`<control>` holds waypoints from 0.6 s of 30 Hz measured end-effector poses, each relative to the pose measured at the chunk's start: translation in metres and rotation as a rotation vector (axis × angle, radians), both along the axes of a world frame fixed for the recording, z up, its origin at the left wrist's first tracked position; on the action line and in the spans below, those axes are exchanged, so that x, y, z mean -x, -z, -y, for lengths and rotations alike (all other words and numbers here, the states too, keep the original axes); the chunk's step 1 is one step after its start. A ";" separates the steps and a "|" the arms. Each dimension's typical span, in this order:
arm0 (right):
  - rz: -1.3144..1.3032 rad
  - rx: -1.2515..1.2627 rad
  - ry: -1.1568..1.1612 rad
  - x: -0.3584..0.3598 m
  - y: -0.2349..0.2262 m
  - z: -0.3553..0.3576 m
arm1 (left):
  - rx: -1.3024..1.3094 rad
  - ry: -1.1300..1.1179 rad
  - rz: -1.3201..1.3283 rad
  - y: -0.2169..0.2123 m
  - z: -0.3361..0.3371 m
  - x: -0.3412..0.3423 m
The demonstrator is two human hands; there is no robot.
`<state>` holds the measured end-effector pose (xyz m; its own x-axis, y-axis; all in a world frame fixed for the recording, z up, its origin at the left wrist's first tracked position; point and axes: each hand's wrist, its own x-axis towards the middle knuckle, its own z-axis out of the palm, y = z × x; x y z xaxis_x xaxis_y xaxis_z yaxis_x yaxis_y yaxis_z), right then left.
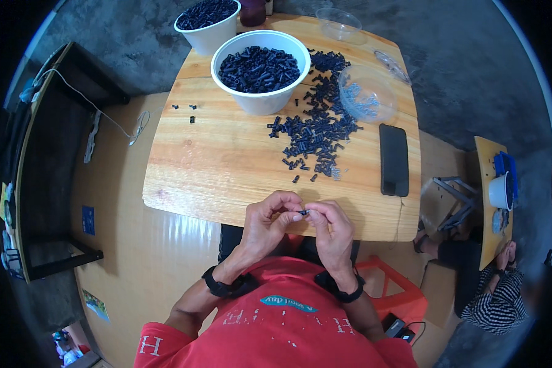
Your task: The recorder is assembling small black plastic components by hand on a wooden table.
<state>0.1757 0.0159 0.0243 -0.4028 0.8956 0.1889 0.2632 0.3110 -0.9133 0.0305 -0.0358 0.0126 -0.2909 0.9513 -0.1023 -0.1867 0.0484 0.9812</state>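
Just over the near edge of the wooden table (211, 175), my two hands meet at the fingertips. My left hand (264, 224) is closed in a pinch on a small black plastic part (303, 212). Thumb and finger of my right hand (332, 232) pinch together at that part's right end; whatever they grip is too small to make out. Beyond the hands lies a loose spread of similar black parts (316, 135), with a few tiny silvery pieces (335, 173) at its near end. A clear plastic bowl (383, 101) to its right holds more silvery pieces.
Two white tubs, one nearer (260, 103) and one farther (211, 40), are full of black parts. A dark phone (394, 161) lies at the table's right. Another clear bowl (339, 24) stands at the back. At far right, a person (497, 300) sits by another table.
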 end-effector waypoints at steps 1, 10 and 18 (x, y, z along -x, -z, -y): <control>0.007 0.045 0.000 0.000 0.000 0.000 | -0.005 0.039 -0.022 0.000 0.001 0.001; 0.140 -0.262 -0.019 0.002 -0.004 0.003 | -0.090 -0.020 -0.468 -0.009 -0.002 0.001; 0.049 -0.195 0.045 0.006 -0.004 0.008 | -0.026 -0.055 -0.032 0.006 0.000 -0.002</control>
<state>0.1700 0.0081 0.0278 -0.3761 0.8614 0.3412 0.3234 0.4672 -0.8229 0.0324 -0.0359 0.0069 -0.3452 0.9361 -0.0675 -0.1566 0.0134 0.9876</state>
